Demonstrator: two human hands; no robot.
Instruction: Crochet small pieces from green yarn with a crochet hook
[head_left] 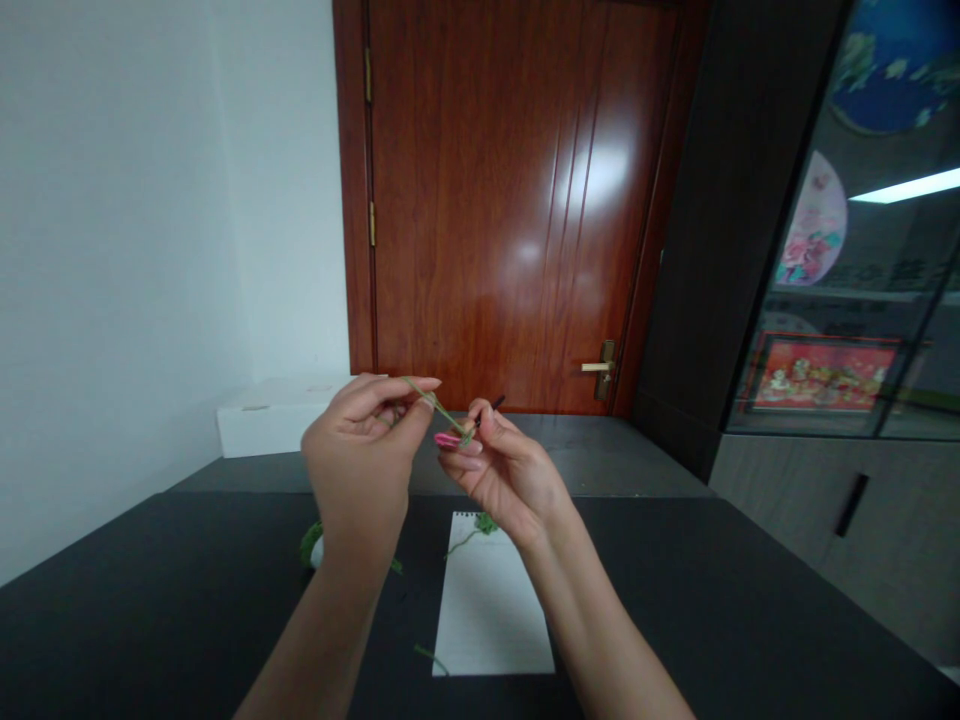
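The person's left hand (360, 460) and right hand (510, 480) are raised close together above a dark, matte bench (150, 610). Between them runs a thin, pale green yarn strand (439, 410). The left hand has a narrow grip, with the strand pinched between thumb and fingertips, its short end poking out above the fingers. The right hand also has a narrow grip, with thumb and fingers closed around the strand's other end and a slim black rod (491, 406), which points up and away from the fingertips. Its tip is too small to make out. A glossy pink patch (448, 440) shows at the right hand's fingers, but what it is cannot be told.

Below the hands, a white spiral-topped notepad (487, 620) lies on the bench, with a small tangle of green yarn (486, 523) on its top edge. A green yarn clump (310, 543) sits partly hidden behind the left wrist, and a loose green thread (430, 656) lies at the notepad's lower left edge. Farther off, a white box (277, 416) rests against the wall, in front of a reddish-brown wooden door (487, 200) with a brass lever handle (600, 367).
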